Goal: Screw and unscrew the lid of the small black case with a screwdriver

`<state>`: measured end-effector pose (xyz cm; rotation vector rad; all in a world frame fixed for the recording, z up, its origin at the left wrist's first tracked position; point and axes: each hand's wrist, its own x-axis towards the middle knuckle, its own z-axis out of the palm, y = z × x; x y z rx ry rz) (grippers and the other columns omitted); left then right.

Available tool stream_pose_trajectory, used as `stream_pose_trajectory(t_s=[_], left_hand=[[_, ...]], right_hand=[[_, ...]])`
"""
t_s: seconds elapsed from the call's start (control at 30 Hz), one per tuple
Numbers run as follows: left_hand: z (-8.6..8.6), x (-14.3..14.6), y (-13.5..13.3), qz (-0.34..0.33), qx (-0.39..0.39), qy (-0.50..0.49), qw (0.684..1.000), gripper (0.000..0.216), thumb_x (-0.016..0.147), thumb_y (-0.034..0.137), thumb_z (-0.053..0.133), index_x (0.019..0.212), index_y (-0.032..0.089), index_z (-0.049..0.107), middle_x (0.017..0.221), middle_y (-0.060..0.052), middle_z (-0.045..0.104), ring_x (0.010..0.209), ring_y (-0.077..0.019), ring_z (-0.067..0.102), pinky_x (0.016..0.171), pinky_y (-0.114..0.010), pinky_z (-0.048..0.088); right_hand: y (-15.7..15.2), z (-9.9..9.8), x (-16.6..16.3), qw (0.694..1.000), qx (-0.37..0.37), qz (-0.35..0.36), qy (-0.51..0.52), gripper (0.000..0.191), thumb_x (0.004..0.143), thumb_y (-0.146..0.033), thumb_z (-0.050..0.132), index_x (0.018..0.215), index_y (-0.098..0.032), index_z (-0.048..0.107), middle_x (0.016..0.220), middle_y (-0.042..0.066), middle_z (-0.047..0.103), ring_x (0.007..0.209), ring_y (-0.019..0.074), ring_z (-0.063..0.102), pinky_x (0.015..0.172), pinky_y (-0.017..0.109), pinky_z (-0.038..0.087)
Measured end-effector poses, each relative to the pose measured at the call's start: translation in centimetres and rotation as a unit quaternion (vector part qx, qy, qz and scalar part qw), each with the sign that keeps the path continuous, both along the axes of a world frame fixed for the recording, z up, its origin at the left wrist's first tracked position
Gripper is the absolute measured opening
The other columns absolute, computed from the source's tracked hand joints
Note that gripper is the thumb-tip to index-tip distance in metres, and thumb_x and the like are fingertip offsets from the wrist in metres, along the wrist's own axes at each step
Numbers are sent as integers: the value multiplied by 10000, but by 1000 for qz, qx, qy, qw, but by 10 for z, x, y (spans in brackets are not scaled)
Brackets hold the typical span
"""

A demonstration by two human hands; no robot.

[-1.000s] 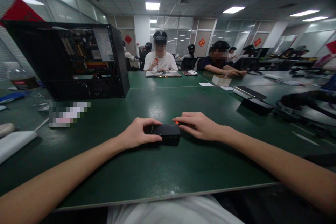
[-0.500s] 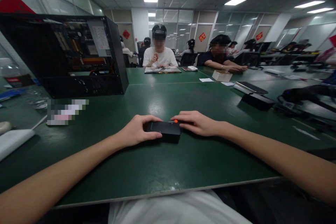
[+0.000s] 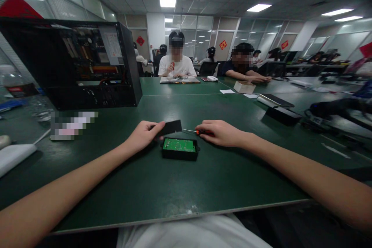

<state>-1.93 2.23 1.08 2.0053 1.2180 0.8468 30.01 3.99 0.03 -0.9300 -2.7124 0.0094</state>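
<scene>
My left hand (image 3: 147, 135) is closed on a flat black cover (image 3: 173, 127), held tilted above the table between thumb and fingers. Just below it, a small black plastic box (image 3: 180, 155) stands uncovered on the table, with a green circuit board (image 3: 179, 145) lying inside. My right hand (image 3: 217, 132) wraps round a screwdriver (image 3: 198, 132) with an orange and black handle. Its thin metal shaft points left, with the tip at or close to the right end of the cover; whether they touch I cannot tell. Neither hand is on the box.
An open black computer case (image 3: 95, 66) stands at the left on the green table (image 3: 174, 186). A clear bottle (image 3: 17, 81) is beside it. At the right lie a black block (image 3: 283, 115), a phone-like slab (image 3: 276, 100) and a small carton (image 3: 244, 86). Two people sit across the table.
The cover has come off the black box in my left hand, moving up and exposing the green board. My right hand stays near, its screwdriver now showing its shaft.
</scene>
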Motion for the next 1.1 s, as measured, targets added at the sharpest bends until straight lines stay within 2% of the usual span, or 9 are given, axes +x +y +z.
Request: stream_pose_trajectory(t_s=[0.07, 0.3, 0.43, 0.53, 0.7, 0.8, 0.9, 1.0, 1.1], left_hand=[[1, -5, 4, 14, 13, 57, 998, 601, 937, 641, 501, 709, 138, 737, 601, -25, 659, 543, -152, 529, 553, -264, 406], [-2, -13, 13, 12, 82, 137, 987, 414, 882, 538, 602, 919, 178, 803, 901, -75, 792, 829, -256, 704, 726, -297, 504], [-2, -11, 13, 7, 88, 153, 984, 418, 872, 540, 608, 966, 181, 800, 859, -64, 781, 782, -238, 697, 687, -280, 493], [0, -10, 11, -3, 74, 172, 982, 416, 865, 542, 617, 965, 186, 807, 806, -57, 773, 737, -235, 689, 646, -273, 479], [4, -8, 9, 13, 73, 118, 990, 411, 872, 540, 604, 938, 189, 806, 936, -72, 798, 857, -270, 706, 766, -312, 511], [5, -3, 3, 26, 77, 85, 993, 443, 881, 569, 586, 941, 181, 791, 920, -67, 787, 822, -258, 695, 720, -295, 505], [6, 8, -9, 13, 39, 58, 997, 475, 901, 593, 559, 982, 176, 771, 824, -45, 762, 650, -204, 639, 593, -265, 469], [5, 20, -22, -16, 6, 48, 999, 468, 928, 578, 530, 1020, 181, 759, 739, -14, 721, 543, -167, 572, 539, -252, 439], [3, 28, -31, -30, 12, 39, 999, 432, 938, 541, 528, 1036, 190, 760, 697, -2, 693, 583, -176, 586, 575, -251, 452]], right_hand=[[-3, -1, -4, 1000, 1, -15, -2, 320, 1001, -324, 495, 1216, -164, 670, 1033, 99, 682, 868, 177, 653, 768, 296, 497], [-27, 9, -22, 993, -19, 18, 115, 381, 1026, -429, 469, 1233, -159, 640, 1202, 130, 665, 1082, 214, 630, 949, 375, 504], [-49, 9, -46, 992, -43, 46, 109, 604, 938, -572, 579, 1369, -150, 555, 1295, 151, 643, 1138, 264, 619, 978, 420, 509], [-59, 5, -62, 996, -20, 41, 77, 626, 939, -538, 589, 1409, -130, 529, 1259, 169, 664, 1087, 285, 640, 942, 437, 524], [-64, 12, -59, 993, 7, 44, 112, 548, 942, -437, 609, 1402, -146, 551, 1185, 138, 709, 1012, 247, 668, 896, 376, 536], [-64, 34, -38, 988, 44, 0, 148, 525, 927, -407, 638, 1386, -161, 580, 1221, 130, 713, 1057, 240, 676, 931, 365, 530], [-62, 59, 2, 979, 80, -101, 158, 506, 911, -387, 653, 1367, -172, 613, 1304, 122, 690, 1149, 263, 666, 992, 389, 513], [-60, 69, 67, 950, 101, -264, 130, 545, 894, -444, 645, 1366, -172, 635, 1253, 121, 716, 1094, 305, 689, 942, 424, 528], [-64, 56, 154, 884, 94, -453, 67, 606, 861, -560, 609, 1300, -151, 694, 1036, 152, 766, 884, 359, 718, 734, 441, 537]])
